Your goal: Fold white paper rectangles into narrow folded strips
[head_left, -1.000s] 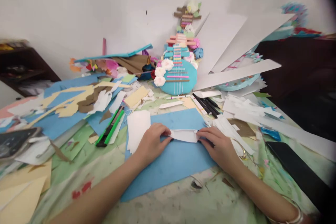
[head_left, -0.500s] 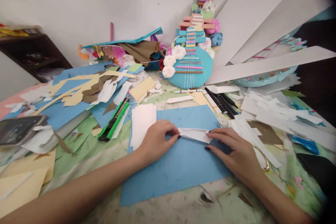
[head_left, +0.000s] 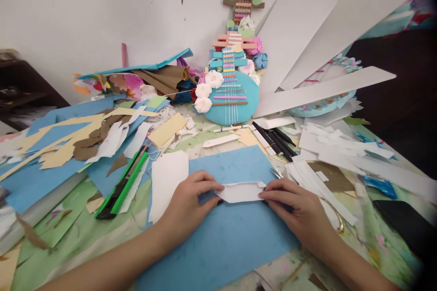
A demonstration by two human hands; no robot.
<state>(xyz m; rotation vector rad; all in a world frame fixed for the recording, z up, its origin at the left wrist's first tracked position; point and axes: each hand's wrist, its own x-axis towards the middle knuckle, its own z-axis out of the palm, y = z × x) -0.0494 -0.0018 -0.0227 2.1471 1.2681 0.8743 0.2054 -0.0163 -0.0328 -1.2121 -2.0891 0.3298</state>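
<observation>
A small folded strip of white paper (head_left: 241, 192) is held level over a blue sheet (head_left: 221, 241). My left hand (head_left: 193, 200) pinches its left end between thumb and fingers. At its right end, my right hand (head_left: 293, 200) has thumb and fingertips closed on the paper. The strip's broad face shows, with a folded edge along the top. Beside my left hand, a white paper piece (head_left: 169, 177) lies on the blue sheet's left part.
A green cutter (head_left: 124, 184) lies at left, black markers (head_left: 275, 138) behind my right hand. Paper scraps (head_left: 99, 138) cover both sides. A blue paper guitar (head_left: 239, 100) leans on the wall. A dark phone-like object (head_left: 403, 223) lies right.
The view has shifted, so the scene sits lower and further left. The strip has been turned and shows a wider face. Both hands still grip its ends.
</observation>
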